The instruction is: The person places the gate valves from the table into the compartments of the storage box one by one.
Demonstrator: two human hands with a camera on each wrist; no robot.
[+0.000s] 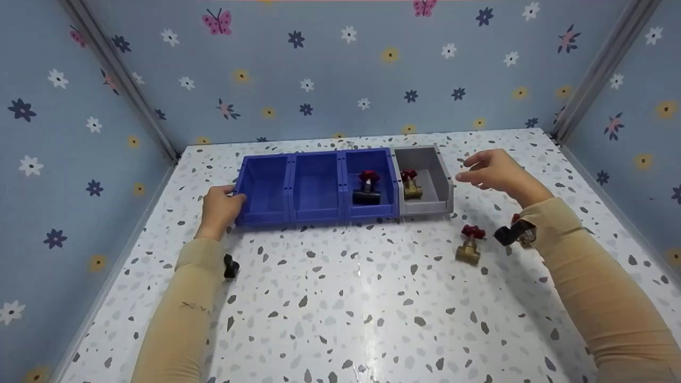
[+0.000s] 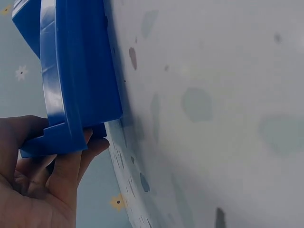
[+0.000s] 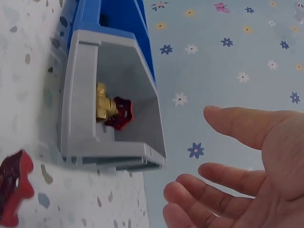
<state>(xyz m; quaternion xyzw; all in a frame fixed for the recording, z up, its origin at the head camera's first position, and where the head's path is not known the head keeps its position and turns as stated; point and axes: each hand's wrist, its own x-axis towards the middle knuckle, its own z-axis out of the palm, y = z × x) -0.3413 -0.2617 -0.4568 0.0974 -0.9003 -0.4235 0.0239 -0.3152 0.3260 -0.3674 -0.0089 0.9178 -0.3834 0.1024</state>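
My left hand (image 1: 217,210) grips the left end of a row of joined bins, thumb over the side wall of the leftmost blue bin (image 1: 264,186); in the left wrist view, fingers curl round its blue edge (image 2: 52,145). My right hand (image 1: 497,173) hangs with fingers spread loosely, just right of the grey bin (image 1: 447,194) and holding nothing. Inside the grey bin lies a brass valve (image 1: 412,190) with a red handwheel. The blue bin beside it (image 1: 396,186) holds a black-bodied valve (image 1: 367,196), also with a red handwheel.
On the speckled table (image 1: 340,298), a brass valve (image 1: 468,252) with a red handwheel lies in front of the grey bin. Another valve (image 1: 526,238) is partly hidden by the right wrist and its black camera (image 1: 509,234). Flowered panels (image 1: 340,69) enclose the back and sides.
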